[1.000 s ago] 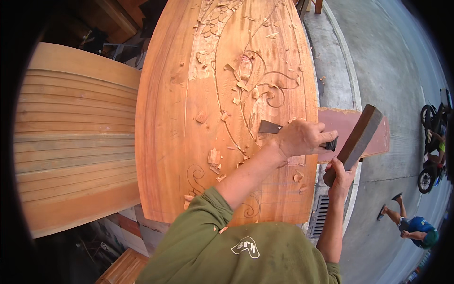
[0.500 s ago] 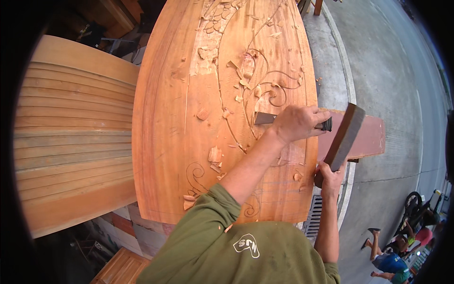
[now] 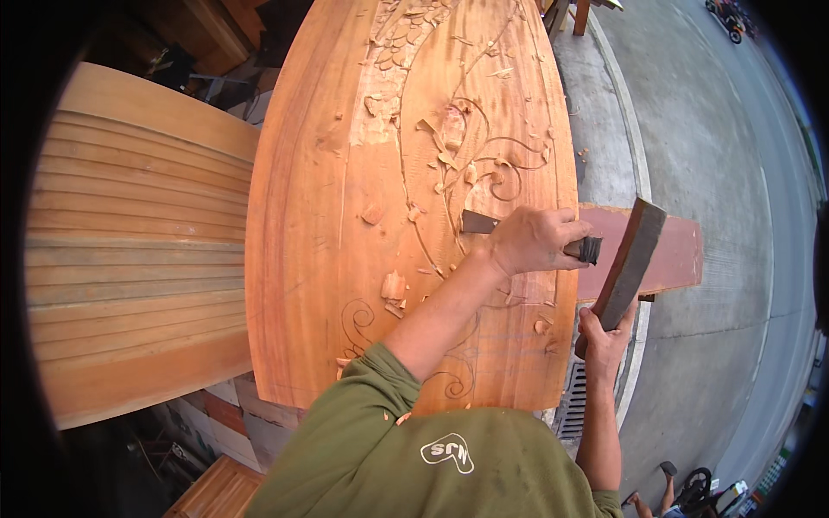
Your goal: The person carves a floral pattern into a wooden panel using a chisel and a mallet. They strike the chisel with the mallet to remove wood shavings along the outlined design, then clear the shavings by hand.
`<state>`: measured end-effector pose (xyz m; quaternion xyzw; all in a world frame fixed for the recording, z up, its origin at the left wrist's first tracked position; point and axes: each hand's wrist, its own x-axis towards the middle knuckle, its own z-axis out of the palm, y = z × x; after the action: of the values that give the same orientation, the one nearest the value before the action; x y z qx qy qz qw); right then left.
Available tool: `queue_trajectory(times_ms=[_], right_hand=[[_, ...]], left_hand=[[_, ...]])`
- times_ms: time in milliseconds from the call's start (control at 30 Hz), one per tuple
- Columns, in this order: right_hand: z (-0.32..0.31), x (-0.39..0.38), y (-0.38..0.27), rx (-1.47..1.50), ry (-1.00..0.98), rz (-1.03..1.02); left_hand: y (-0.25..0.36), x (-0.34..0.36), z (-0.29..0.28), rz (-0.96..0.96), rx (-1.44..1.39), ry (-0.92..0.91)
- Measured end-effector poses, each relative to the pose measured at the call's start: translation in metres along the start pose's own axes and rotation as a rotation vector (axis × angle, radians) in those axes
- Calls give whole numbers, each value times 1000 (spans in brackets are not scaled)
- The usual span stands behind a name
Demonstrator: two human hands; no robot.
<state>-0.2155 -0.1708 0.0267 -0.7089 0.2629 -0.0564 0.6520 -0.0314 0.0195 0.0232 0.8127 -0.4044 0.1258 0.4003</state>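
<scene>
While the carved panel [image 3: 298, 216] lies beneath both hands, one flat chisel [image 3: 477, 223] is held over its right half, dark blade pointing left, black-wrapped handle end right; whether the edge bites the wood cannot be told. Left hand [image 3: 535, 239]: fingers closed around the chisel's handle. Right hand [image 3: 609, 335]: fingers and thumb wrapped about the lower end of one dark wooden bar [image 3: 629, 259], tilted, top leaning right, its side near the chisel's butt but apart from it. On the panel: curling tendrils [image 3: 511, 162] above the blade; scale-like carving [image 3: 397, 53] farther up; loose wood chips [image 3: 394, 285] left of the left hand; one drawn scroll [image 3: 358, 321] lower down. Past the panel's right edge, behind the bar: one reddish board [image 3: 678, 250]. To the left: one ridged wooden slab [image 3: 138, 233]. Outermost, right: grey pavement [image 3: 717, 173]; slotted drain grate [image 3: 572, 407] beside the right forearm; motorcycle [image 3: 732, 24], upper corner.
</scene>
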Motion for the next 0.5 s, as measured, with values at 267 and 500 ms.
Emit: queue_trajectory(times_ms=[267,500], right_hand=[[12,-15,0,-92,-89,-43],[-5,-47,26,242,-18,99]], left_hand=[[-30,49,-49,-274,-462,-287],[-36,132,-194,-166,398,-131]])
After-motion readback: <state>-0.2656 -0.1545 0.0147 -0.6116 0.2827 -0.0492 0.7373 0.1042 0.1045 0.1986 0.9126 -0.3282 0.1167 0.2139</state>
